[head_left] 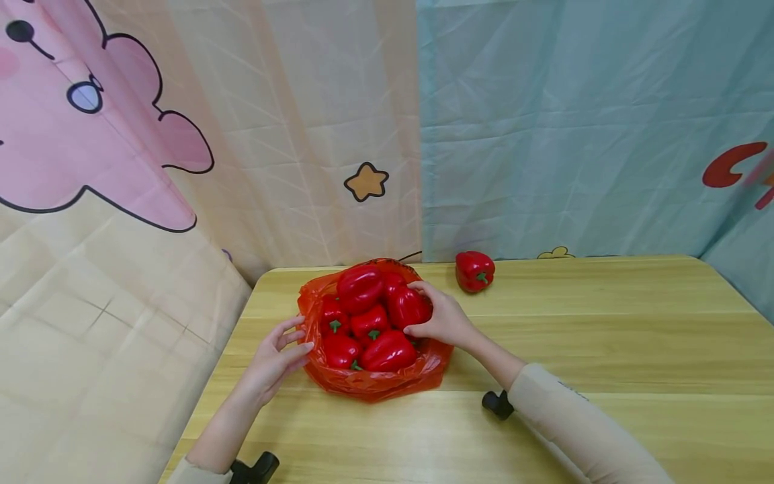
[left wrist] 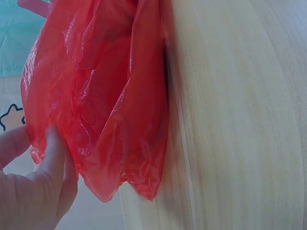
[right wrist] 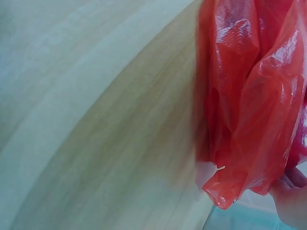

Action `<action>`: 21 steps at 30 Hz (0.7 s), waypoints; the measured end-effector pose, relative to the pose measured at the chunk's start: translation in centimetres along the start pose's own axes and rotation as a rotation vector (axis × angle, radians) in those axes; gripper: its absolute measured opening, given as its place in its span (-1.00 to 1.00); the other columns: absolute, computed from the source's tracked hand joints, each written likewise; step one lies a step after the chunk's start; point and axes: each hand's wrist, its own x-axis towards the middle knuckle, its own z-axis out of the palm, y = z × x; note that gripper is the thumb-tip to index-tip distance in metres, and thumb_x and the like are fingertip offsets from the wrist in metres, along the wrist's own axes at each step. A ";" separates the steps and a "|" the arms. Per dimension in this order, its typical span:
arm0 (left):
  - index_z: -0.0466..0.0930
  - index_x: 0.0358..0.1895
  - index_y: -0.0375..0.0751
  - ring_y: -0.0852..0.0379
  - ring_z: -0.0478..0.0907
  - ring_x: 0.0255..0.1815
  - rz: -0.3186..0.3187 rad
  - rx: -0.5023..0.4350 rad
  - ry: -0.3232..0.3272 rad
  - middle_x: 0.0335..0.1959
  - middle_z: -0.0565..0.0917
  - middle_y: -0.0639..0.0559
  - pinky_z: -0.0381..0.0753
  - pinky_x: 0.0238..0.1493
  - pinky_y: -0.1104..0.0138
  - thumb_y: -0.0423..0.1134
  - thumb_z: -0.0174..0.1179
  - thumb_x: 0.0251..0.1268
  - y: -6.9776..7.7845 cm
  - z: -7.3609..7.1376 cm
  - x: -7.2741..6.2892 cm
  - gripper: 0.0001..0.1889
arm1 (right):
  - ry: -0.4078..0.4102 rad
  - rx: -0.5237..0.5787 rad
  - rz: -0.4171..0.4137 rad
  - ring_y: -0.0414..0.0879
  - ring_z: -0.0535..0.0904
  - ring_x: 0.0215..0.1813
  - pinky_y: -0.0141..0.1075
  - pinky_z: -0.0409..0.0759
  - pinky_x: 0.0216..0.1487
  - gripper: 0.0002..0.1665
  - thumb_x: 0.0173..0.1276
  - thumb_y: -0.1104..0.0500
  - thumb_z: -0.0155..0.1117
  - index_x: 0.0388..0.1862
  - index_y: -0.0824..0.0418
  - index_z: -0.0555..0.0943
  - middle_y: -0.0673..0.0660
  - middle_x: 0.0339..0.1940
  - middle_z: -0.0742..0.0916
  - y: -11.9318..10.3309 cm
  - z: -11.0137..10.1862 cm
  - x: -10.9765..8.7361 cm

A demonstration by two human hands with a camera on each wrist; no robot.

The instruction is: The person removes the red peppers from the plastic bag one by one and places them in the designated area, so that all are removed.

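A red plastic bag [head_left: 375,386] sits open on the table, filled with several glossy red bell peppers with green stems. In the head view my right hand [head_left: 444,317] reaches over the bag's right rim and grips a red bell pepper [head_left: 406,306] at the right of the pile, thumb and fingers on either side of it. At the bag's left side is my left hand [head_left: 273,359], its fingers spread and loosely bent, fingertips right at the rim. The left wrist view shows the left thumb and fingers against the crinkled bag wall [left wrist: 96,110].
One more red bell pepper [head_left: 474,271] lies near the table's back edge, right of the bag. The wooden table [head_left: 605,349] meets a printed curtain [head_left: 514,134] behind it. Black mounts [head_left: 498,405] are strapped at both wrists.
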 end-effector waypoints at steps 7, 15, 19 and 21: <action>0.07 0.38 -0.28 0.24 0.55 -0.20 -0.002 0.000 0.004 0.12 0.29 -0.21 0.59 -0.08 0.36 -0.43 0.07 0.31 0.0 0.0 0.0 -0.40 | 0.011 0.014 -0.023 0.02 0.50 -0.02 -0.13 0.62 -0.13 -0.14 -0.11 0.14 0.56 0.21 0.10 0.37 0.14 0.00 0.59 -0.3 -0.3 0.1; 0.07 0.39 -0.27 0.24 0.54 -0.19 -0.001 0.003 0.000 0.12 0.29 -0.20 0.58 -0.07 0.36 -0.43 0.06 0.32 -0.1 0.0 0.1 -0.40 | 0.009 0.035 -0.009 0.03 0.50 -0.03 -0.13 0.62 -0.14 -0.14 -0.10 0.14 0.54 0.22 0.07 0.36 0.15 0.00 0.59 -0.7 -0.9 0.1; 0.08 0.38 -0.26 0.23 0.54 -0.18 -0.003 0.007 0.003 0.12 0.29 -0.20 0.59 -0.08 0.35 -0.42 0.07 0.32 -0.1 0.0 0.2 -0.40 | 0.014 0.045 -0.005 0.06 0.50 -0.03 -0.13 0.62 -0.15 -0.15 -0.09 0.15 0.53 0.22 0.08 0.37 0.19 0.00 0.59 -1.0 -1.3 0.2; 0.08 0.38 -0.26 0.23 0.54 -0.18 -0.007 0.008 0.005 0.12 0.29 -0.20 0.59 -0.08 0.35 -0.42 0.07 0.31 -0.1 0.0 0.2 -0.40 | 0.014 0.052 -0.001 0.07 0.50 -0.01 -0.12 0.62 -0.15 -0.15 -0.08 0.15 0.52 0.23 0.08 0.36 0.20 0.02 0.59 -1.2 -1.5 0.2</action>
